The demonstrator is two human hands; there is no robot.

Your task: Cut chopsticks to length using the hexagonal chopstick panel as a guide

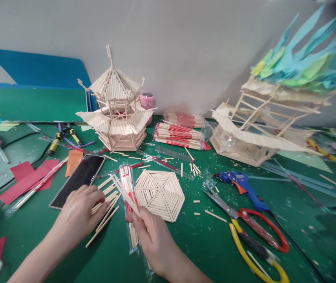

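Observation:
My left hand [78, 214] rests palm down on a loose pile of wooden sticks [106, 204] on the green table, its fingers curled over them. My right hand [152, 234] is closed, pinching a wooden stick [125, 192] that slants up to the left. It sits over a clear packet of sticks with red print [127, 182]. A flat hexagon made of sticks [159, 193] lies just right of the packet. A black phone [78, 180] lies beside my left hand.
A stick pagoda [116, 108] stands at the back, bundles of chopsticks [179, 135] to its right, then a bigger stick building [256, 125] with green paper leaves. A blue glue gun [243, 184], scissors [223, 204], red and yellow cutters [259, 236] lie right. Red paper [28, 177] lies left.

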